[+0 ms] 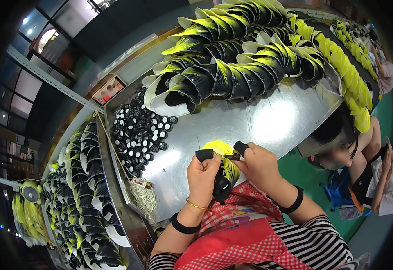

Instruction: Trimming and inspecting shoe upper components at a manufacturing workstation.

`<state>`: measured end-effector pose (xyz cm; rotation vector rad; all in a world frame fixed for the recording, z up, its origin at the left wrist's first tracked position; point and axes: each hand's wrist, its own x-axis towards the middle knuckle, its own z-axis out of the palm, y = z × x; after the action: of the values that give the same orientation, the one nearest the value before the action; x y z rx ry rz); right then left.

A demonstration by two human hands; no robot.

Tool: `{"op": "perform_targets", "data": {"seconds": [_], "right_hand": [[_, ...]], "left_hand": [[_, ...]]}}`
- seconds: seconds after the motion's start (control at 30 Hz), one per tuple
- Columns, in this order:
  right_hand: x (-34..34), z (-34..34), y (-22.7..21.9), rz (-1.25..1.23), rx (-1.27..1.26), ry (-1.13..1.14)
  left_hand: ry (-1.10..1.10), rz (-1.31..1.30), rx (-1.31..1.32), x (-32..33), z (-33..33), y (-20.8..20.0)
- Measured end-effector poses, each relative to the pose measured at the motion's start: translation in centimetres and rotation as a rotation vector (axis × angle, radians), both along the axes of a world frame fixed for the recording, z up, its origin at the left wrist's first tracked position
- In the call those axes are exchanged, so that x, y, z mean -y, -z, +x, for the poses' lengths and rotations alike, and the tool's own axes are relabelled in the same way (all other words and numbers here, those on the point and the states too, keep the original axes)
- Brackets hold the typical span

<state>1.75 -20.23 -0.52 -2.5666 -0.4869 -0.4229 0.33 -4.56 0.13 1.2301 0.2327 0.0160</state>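
Note:
My left hand (202,179) is closed in a pinch on a small yellow-and-black curved piece (229,171), which looks like a shoe upper, just above my lap. Its lower end is black and rounded. Closed at the right side of the same piece, my right hand (261,167) grips a small dark tool (234,156) whose exact kind I cannot make out. The tool's tip meets the piece near my left fingertips. Black covers wrap a finger of each hand, and black bands circle both forearms.
A metal table (223,126) carries long rows of nested yellow-and-black pieces (246,78). At its left lie a heap of small black parts with white discs (138,130), a phone (109,91) and a cord bundle (143,198). More pieces (86,193) are stacked left; people sit at right.

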Motion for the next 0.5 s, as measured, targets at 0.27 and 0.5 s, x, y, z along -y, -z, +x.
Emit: {"op": "perform_targets", "data": {"seconds": [0.27, 0.5], "right_hand": [[1.2, 0.7, 0.5, -0.059, 0.046, -0.141], [1.1, 2.1, -0.3, 0.075, 0.178, -0.144]], "left_hand": [[0.078, 0.079, -0.033, 0.5, -0.1, -0.2], [0.175, 0.195, -0.025, -0.2, -0.1, 0.3]]}}
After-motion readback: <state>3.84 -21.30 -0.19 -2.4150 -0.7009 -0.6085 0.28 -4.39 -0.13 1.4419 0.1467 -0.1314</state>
